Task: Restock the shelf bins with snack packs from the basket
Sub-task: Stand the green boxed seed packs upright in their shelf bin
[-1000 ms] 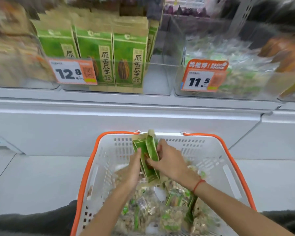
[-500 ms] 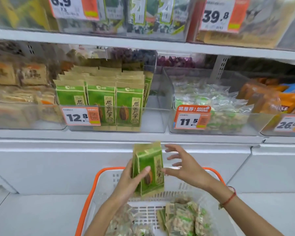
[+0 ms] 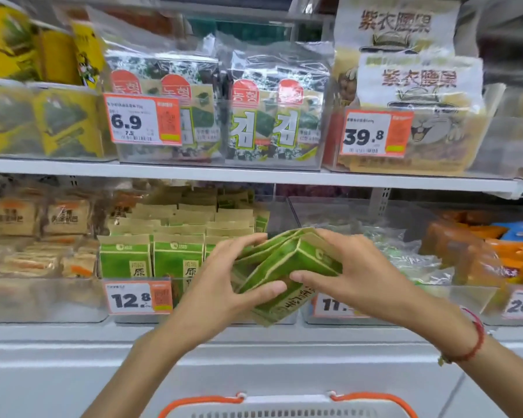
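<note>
the green packs (image 3: 287,267), just lifted out of the basket (image 3: 287,409), are now held tight between the left hand (image 3: 224,285) and the right hand (image 3: 354,267) by the bin (image 3: 139,312), nearly ready to be put in.

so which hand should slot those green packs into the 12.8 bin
Left, probably. The left hand grips the green packs on the side nearest the bin with the 12.8 tag, where matching packs stand. The right hand holds the far side, over the neighbouring bin.
</note>
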Available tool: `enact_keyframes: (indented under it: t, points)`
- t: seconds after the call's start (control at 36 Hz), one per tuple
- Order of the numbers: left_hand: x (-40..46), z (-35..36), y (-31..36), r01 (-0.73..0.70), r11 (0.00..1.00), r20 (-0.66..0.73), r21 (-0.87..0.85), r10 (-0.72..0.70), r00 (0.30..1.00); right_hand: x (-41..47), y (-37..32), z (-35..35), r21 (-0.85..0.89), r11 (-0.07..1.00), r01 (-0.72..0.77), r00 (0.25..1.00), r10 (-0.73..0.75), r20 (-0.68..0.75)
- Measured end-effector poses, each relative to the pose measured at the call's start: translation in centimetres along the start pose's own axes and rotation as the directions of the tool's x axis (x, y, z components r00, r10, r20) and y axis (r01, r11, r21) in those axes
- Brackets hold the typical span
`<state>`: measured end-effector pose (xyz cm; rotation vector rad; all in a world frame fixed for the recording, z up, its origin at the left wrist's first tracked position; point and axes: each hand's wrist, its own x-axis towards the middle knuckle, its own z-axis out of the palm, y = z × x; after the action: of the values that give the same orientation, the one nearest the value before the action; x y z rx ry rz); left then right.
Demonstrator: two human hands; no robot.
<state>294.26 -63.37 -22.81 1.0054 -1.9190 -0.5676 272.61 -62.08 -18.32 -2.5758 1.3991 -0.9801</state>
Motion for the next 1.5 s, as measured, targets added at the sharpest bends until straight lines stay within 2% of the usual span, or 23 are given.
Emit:
enact_keyframes:
  t: [0.08, 0.14, 0.19, 0.25, 0.31, 0.36, 0.47, 0.53, 0.58, 0.72, 0.83, 0.94, 1.0, 1.11, 1.22, 1.28, 1.36, 1.5]
  points:
    - [2.8, -1.9, 0.1, -0.055, 0.985, -0.147, 0.162, 0.079, 0.986, -0.9, 1.0, 0.5, 0.034, 0.998, -0.058, 0.957, 0.066, -0.282]
    - [5.1, -2.3, 0.4, -0.074, 0.926, -0.198, 0.370, 0.156, 0.968, -1.3, 1.4, 1.2, 0.039, 0.995, -0.088, 0.912, 0.096, -0.398]
    - [7.7, -1.9, 0.2, -0.102, 0.784, -0.103, 0.612, 0.206, 0.973, -1.4, 1.8, 2.0, 0.047, 0.993, -0.104, 0.872, 0.114, -0.476]
    - [10.5, -0.8, -0.3, -0.156, 0.613, 0.035, 0.774, 0.204, 0.978, -1.5, 2.5, 2.7, 0.060, 0.991, -0.123, 0.829, 0.136, -0.542]
    - [12.9, 0.0, -0.7, -0.152, 0.499, 0.109, 0.853, 0.114, 0.987, -1.6, 3.3, 3.3, 0.084, 0.987, -0.140, 0.787, 0.162, -0.596]
    - [14.8, 0.6, -0.8, -0.129, 0.462, 0.183, 0.878, -0.075, 0.980, -1.6, 3.8, 3.5, 0.087, 0.982, -0.168, 0.761, 0.185, -0.621]
    - [17.0, 1.8, -0.4, -0.142, 0.459, 0.342, 0.877, -0.388, 0.856, -0.9, 4.0, 3.7, 0.033, 0.975, -0.222, 0.765, 0.195, -0.614]
    - [17.6, 2.3, -0.6, -0.117, 0.408, 0.334, 0.906, -0.514, 0.790, -0.4, 4.0, 3.9, 0.027, 0.972, -0.235, 0.769, 0.203, -0.607]
    - [17.7, 2.5, -1.1, -0.087, 0.353, 0.293, 0.931, -0.587, 0.754, 0.2, 4.0, 4.3, 0.042, 0.971, -0.237, 0.768, 0.213, -0.603]
    - [17.6, 1.4, -2.6, -0.080, 0.409, 0.320, 0.909, -0.562, 0.763, 1.5, 3.9, 5.4, -0.020, 0.964, -0.265, 0.756, 0.195, -0.624]
    - [17.6, 1.5, -3.8, -0.039, 0.461, 0.288, 0.887, -0.485, 0.825, 2.6, 3.8, 5.6, -0.088, 0.957, -0.277, 0.774, 0.168, -0.611]
    - [17.7, 1.7, -4.7, 0.088, 0.524, 0.183, 0.847, -0.443, 0.878, 4.3, 3.3, 5.3, -0.324, 0.902, -0.284, 0.802, 0.038, -0.596]
    - [18.0, 1.5, -5.3, 0.162, 0.574, 0.176, 0.803, -0.488, 0.855, 5.3, 3.2, 5.1, -0.416, 0.866, -0.278, 0.840, 0.008, -0.543]
    - [18.7, 0.8, -6.1, 0.187, 0.667, 0.294, 0.722, -0.540, 0.788, 7.9, 2.8, 5.0, -0.521, 0.807, -0.278, 0.927, 0.083, -0.366]
    - [19.4, -0.3, -5.9, 0.223, 0.656, 0.357, 0.721, -0.627, 0.693, 10.6, 3.2, 5.9, -0.621, 0.731, -0.285, 0.953, 0.149, -0.262]
    - [19.9, -0.3, -6.3, 0.212, 0.651, 0.377, 0.729, -0.640, 0.670, 11.9, 3.7, 6.5, -0.664, 0.689, -0.291, 0.956, 0.188, -0.225]
    - [20.1, 0.2, -6.7, 0.206, 0.709, 0.359, 0.674, -0.559, 0.748, 13.5, 5.0, 7.0, -0.688, 0.674, -0.269, 0.962, 0.229, -0.152]
    - [20.0, -0.7, -6.5, 0.162, 0.767, 0.306, 0.621, -0.428, 0.851, 16.0, 7.2, 7.0, -0.592, 0.760, -0.268, 0.954, 0.297, -0.050]
